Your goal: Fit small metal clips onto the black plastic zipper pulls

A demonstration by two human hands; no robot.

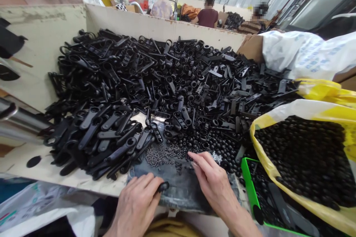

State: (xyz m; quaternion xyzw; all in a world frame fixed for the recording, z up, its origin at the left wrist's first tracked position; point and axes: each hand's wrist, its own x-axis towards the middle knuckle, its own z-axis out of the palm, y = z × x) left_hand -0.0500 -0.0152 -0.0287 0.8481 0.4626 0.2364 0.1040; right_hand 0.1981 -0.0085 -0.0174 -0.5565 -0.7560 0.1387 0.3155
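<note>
A small black part [163,186] is clamped at the fingertips of the left hand [136,207]. The right hand [214,187] is kept apart from it, fingers extended, over a dark mat [178,196]; grey bits [158,155] lie just left of those fingers, and a heap of black plastic parts [155,81] is piled ahead of both hands.

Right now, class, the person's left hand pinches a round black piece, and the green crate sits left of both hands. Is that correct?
Not quite: the head view shows the green crate to the right of both hands, beyond the right hand. The left hand does pinch a round black piece.
</note>
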